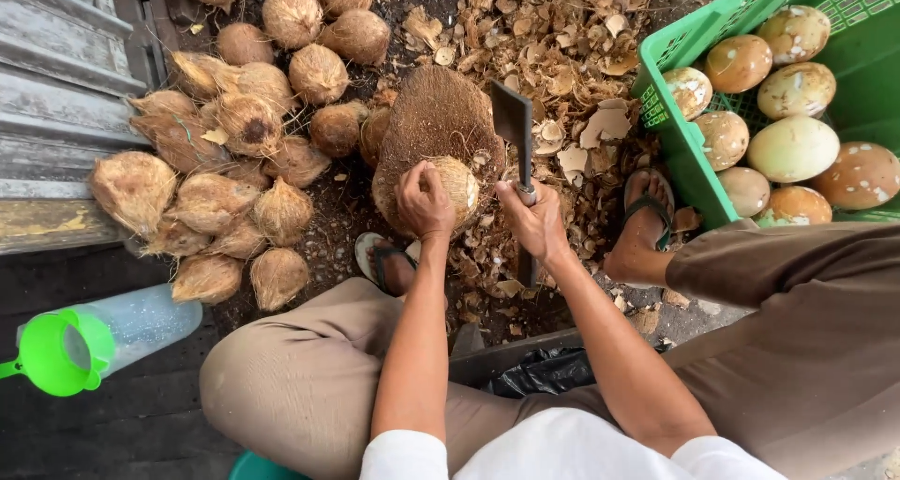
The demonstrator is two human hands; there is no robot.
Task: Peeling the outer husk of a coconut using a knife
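Far left: clear plastic jug (131, 325) with green lid lying on dark planks, not in play. Next, pile of unhusked brown coconuts (220, 161) on the dirt, well apart from my blade side.

Centre: my left hand (424, 202) is clamped over the top of a partly husked coconut (457, 185), which sits on a fibrous chopping stump (436, 119) between my sandalled feet. Fingers curl on the near-left side of the nut; judgement: keep them there, off the right face where the blade lands, and turn the nut a little per cut.

Just right: my right hand (536, 222) is closed round the handle of a cleaver (513, 124), blade up and tilted just beside the nut, not touching it as far as I can tell. Judgement: short shaving strokes angled away from the left hand, take husk only, don't crack the shell.

Husk chips (562, 58) litter the ground behind. Far right: green crate (680, 138) holding peeled pale coconuts (792, 147), near my right foot.
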